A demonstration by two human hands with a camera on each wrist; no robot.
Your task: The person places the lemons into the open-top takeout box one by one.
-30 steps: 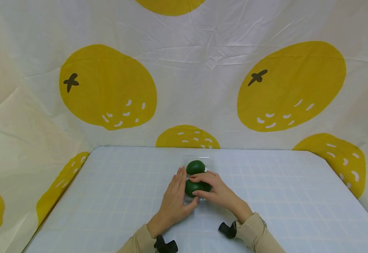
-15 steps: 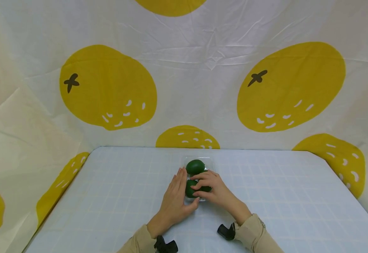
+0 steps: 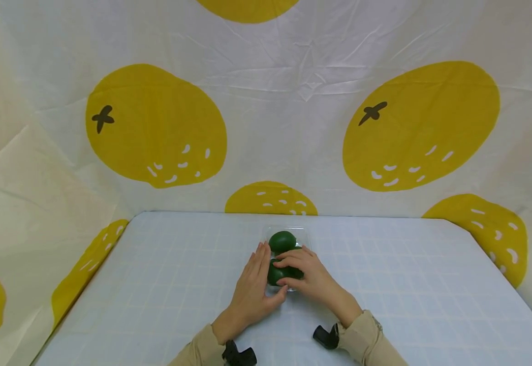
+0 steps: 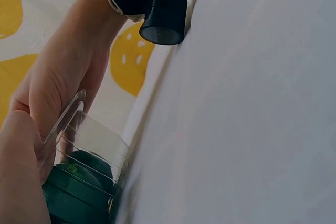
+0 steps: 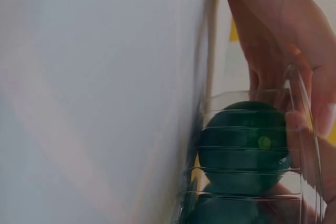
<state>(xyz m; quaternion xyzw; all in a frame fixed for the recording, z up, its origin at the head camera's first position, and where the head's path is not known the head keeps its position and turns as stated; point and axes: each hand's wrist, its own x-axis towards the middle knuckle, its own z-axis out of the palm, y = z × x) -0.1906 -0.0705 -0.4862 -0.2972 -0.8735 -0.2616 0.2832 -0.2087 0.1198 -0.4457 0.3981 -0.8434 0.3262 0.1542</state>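
In the head view, several dark green, smooth oval fruits sit in a clear plastic container (image 3: 303,232) at mid-table. One fruit (image 3: 282,241) lies at the back left. My right hand (image 3: 313,272) reaches over the front from the right, its curled fingers and thumb gripping a green fruit (image 3: 295,271) beside the front-left one. My left hand (image 3: 253,292) lies along the container's left side, fingers straight, thumb at the front corner. Through the ribbed wall, the left wrist view shows green fruit (image 4: 73,195); the right wrist view shows a rounded fruit (image 5: 244,148).
A pale blue checked cloth (image 3: 165,284) covers the table. Behind it hangs a white curtain (image 3: 284,127) printed with large yellow fruits. Black wrist cameras (image 3: 325,336) are strapped at both beige cuffs, low over the cloth.
My right hand has shifted slightly left, its fingers moving over the front fruits, and the gripped fruit has shifted slightly left. My left hand has stayed in place against the container.
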